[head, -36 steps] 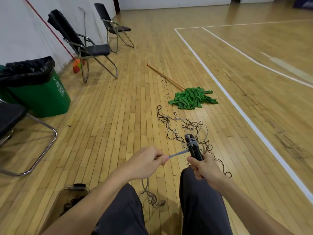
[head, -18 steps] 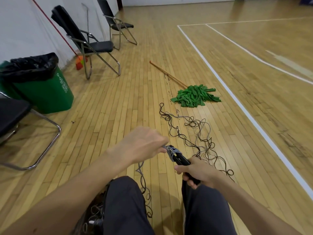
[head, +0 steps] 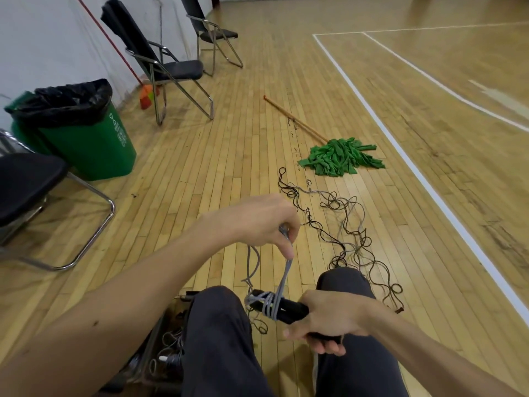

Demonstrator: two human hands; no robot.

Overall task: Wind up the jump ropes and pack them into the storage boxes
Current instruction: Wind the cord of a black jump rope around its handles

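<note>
My right hand (head: 329,322) grips the black jump rope handles (head: 289,308), held level above my knees. Several turns of grey rope (head: 270,306) are wound round the handles. My left hand (head: 257,222) pinches the grey rope above them and holds it taut. Loose grey and dark ropes (head: 346,224) lie tangled on the wooden floor ahead. A clear storage box (head: 160,351) with coiled ropes inside sits by my left leg, partly hidden by my arm and knee.
A green mop (head: 340,159) with a wooden pole lies ahead. A green bin (head: 86,141) with a black liner stands at the left. Folding chairs (head: 169,67) line the wall, and another chair (head: 28,184) is at the near left. White court lines (head: 429,181) run along the right.
My right hand has brought the handles down from upright to level over my knees. My left hand has lifted above them, pulling the grey rope up. The view has tilted down.
</note>
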